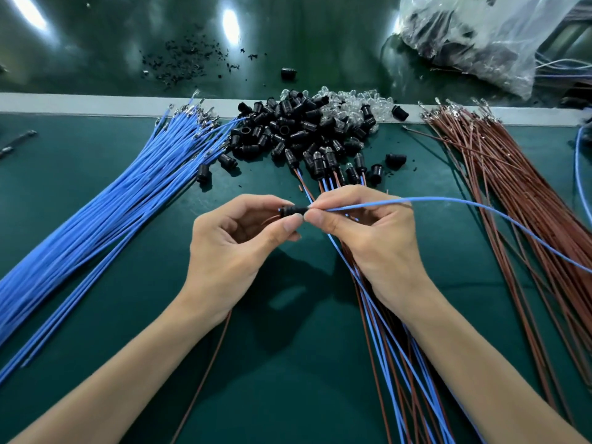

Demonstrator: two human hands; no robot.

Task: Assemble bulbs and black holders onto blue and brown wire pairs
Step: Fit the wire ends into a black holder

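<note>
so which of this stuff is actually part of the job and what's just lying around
In the job: black holder held by left hand; blue wire pinched by right hand; blue wire bundle; brown wire bundle; holder pile; clear bulbs; finished pairs.
Lying about: plastic bag; black crumbs; metal piece at far left.

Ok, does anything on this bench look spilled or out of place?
Yes: black scraps lie scattered over the far surface beyond the white strip, like spilled debris. One black holder sits alone there, apart from the holder pile. Nothing else stands out.
</note>
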